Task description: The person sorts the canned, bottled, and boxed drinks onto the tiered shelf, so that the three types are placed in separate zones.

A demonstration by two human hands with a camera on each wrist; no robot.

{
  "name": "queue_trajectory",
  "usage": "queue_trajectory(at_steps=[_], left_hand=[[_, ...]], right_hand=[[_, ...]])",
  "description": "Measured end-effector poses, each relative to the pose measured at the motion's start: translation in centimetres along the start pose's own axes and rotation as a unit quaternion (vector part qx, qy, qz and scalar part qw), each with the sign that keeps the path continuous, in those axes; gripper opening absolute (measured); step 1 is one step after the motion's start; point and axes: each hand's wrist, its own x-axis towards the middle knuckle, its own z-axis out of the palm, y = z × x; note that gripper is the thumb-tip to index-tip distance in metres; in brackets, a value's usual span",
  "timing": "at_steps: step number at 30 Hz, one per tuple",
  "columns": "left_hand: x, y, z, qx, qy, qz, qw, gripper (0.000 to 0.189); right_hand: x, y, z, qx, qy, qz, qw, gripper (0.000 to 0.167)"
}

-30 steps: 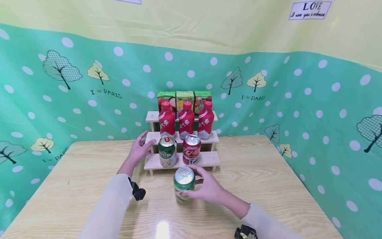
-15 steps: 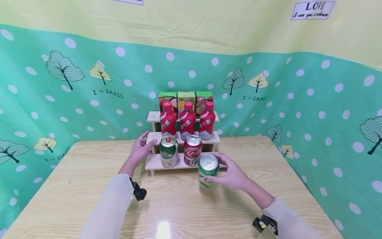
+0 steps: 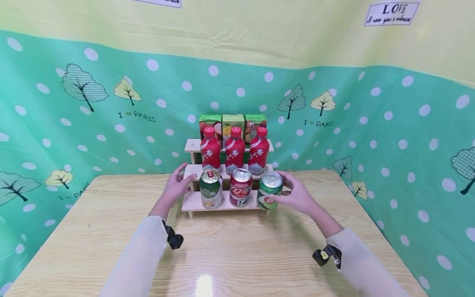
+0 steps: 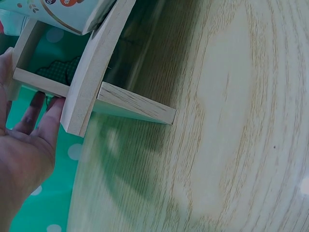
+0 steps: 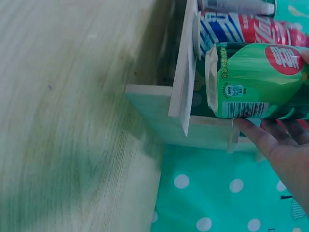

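My right hand grips a green can at the right end of the lowest step of a small wooden stand. In the right wrist view, a narrow gap shows between the can's base and the step board. On that step stand a red cola can in the middle and a green-and-white can at the left. My left hand is at the stand's left side with fingers spread; in the left wrist view its fingertips touch the side crossbar.
Three red bottles stand on the middle step. Behind them, juice cartons line the top step. The stand rests toward the back of a wooden table, before a green dotted cloth.
My right hand has carried the green can from in front of the stand, to the right and back, to the lowest step's right end. My left hand stays at the stand's side.
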Motion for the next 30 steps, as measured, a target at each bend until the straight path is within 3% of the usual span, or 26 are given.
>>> queue_trajectory(at_steps=[9, 22, 30], left_hand=[[0.3, 0.1, 0.5, -0.002, -0.003, -0.003, 1.0000, 0.079], [0.1, 0.7, 0.4, 0.006, -0.004, -0.008, 0.9999, 0.079], [0.2, 0.7, 0.5, 0.016, -0.005, -0.008, 0.9998, 0.080]], right_hand=[[2.0, 1.1, 0.5, 0.020, -0.008, 0.017, 0.9996, 0.079], [3.0, 2.0, 0.5, 0.047, -0.021, 0.024, 0.9984, 0.077], [2.5, 1.4, 0.1, 0.019, -0.019, 0.040, 0.9988, 0.079]])
